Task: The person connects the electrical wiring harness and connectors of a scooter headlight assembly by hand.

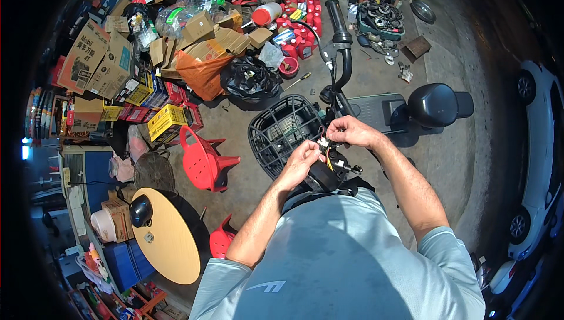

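Observation:
At the front of an electric scooter, my left hand pinches a bundle of wires with small white connectors. My right hand, just above and to its right, also has its fingers closed on the connectors and wires. Yellow and dark wires hang below, beside a dark housing. To the left of my hands is the scooter's black wire basket. The black handlebar stands upward beyond them. Exactly what each fingertip grips is partly hidden.
The scooter's seat is at right. Left stand red plastic chairs, a round wooden table and a floor fan. Cardboard boxes, bags and red jugs crowd the back. A white car is at far right.

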{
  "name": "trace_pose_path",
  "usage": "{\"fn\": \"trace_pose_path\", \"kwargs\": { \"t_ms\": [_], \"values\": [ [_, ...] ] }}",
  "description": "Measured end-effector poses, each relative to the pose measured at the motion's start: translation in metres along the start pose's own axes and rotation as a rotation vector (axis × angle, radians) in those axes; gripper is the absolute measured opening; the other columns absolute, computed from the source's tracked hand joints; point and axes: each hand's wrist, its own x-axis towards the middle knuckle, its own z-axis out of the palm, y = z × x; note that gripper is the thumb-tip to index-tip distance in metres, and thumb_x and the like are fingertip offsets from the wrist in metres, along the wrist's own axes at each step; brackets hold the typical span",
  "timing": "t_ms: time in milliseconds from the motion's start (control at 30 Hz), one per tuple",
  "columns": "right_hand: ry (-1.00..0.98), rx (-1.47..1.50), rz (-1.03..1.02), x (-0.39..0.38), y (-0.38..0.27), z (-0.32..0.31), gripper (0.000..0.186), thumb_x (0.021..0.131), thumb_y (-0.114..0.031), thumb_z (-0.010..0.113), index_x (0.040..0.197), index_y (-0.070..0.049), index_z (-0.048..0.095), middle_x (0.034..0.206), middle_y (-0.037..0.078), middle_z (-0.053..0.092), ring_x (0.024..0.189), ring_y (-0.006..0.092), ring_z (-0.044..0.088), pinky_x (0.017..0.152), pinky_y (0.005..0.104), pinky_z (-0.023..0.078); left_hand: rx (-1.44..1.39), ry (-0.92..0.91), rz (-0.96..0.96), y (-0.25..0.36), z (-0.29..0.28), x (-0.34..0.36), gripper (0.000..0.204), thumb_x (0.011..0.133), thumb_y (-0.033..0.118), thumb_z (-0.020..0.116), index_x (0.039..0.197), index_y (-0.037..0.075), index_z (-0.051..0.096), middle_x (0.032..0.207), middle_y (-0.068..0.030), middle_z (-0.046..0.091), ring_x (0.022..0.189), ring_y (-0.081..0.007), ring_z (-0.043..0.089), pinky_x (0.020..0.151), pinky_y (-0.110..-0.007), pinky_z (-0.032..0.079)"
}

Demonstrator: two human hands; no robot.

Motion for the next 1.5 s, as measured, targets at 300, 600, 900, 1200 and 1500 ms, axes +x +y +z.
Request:
{"fn": "trace_pose_path", "kwargs": {
  "t_ms": [300, 600, 900, 1200, 1500],
  "values": [
    [0.011, 0.128, -0.013, 0.002, 0.002, 0.0, 0.009, 0.088, -0.015, 0.061, 0.091, -0.007, 0.063, 0.074, -0.004, 0.058, 0.064, 0.0047, 0.052, 0.053, 0.0222, 0.043, -0.039, 0.007, -0.067, 0.01, 0.003, -0.002, 0.013, 0.099, 0.015, 0.047, 0.104, 0.004, 0.051, 0.091, -0.0023, 0.06, 0.088, -0.0085, 0.057, 0.085, -0.025, 0.043],
    [0.05, 0.143, -0.019, 0.004, 0.004, 0.003, 0.011, 0.085, -0.015, 0.065, 0.09, -0.005, 0.063, 0.075, -0.003, 0.06, 0.065, 0.0054, 0.054, 0.053, 0.0225, 0.044, -0.065, 0.011, -0.094, 0.013, 0.003, -0.003, 0.012, 0.099, 0.014, 0.048, 0.103, 0.004, 0.05, 0.091, -0.0025, 0.06, 0.088, -0.0085, 0.056, 0.085, -0.025, 0.043],
    [0.071, 0.154, 0.0, 0.006, 0.005, 0.006, 0.013, 0.084, -0.015, 0.067, 0.088, -0.003, 0.066, 0.075, -0.001, 0.062, 0.065, 0.0066, 0.056, 0.055, 0.0226, 0.045, -0.043, 0.011, -0.07, 0.013, 0.004, -0.003, 0.011, 0.099, 0.014, 0.047, 0.102, 0.004, 0.051, 0.09, -0.0022, 0.06, 0.088, -0.0081, 0.056, 0.087, -0.025, 0.042],
    [0.031, 0.304, -0.006, 0.009, 0.017, 0.005, 0.014, 0.089, -0.011, 0.063, 0.095, 0.0, 0.07, 0.08, 0.004, 0.068, 0.065, 0.0092, 0.059, 0.055, 0.0245, 0.049, -0.049, 0.025, -0.08, 0.013, 0.005, -0.003, 0.014, 0.1, 0.015, 0.046, 0.104, 0.003, 0.052, 0.09, -0.0028, 0.062, 0.088, -0.0081, 0.056, 0.088, -0.025, 0.042],
    [-0.015, 0.343, 0.0, 0.005, 0.014, 0.003, 0.021, 0.084, -0.003, 0.06, 0.102, 0.0, 0.07, 0.085, 0.006, 0.069, 0.07, 0.0093, 0.061, 0.058, 0.024, 0.05, -0.038, 0.016, -0.067, 0.009, 0.004, -0.003, 0.015, 0.1, 0.016, 0.046, 0.104, 0.003, 0.052, 0.089, -0.0033, 0.063, 0.088, -0.0083, 0.058, 0.087, -0.025, 0.042]
  ]
}}
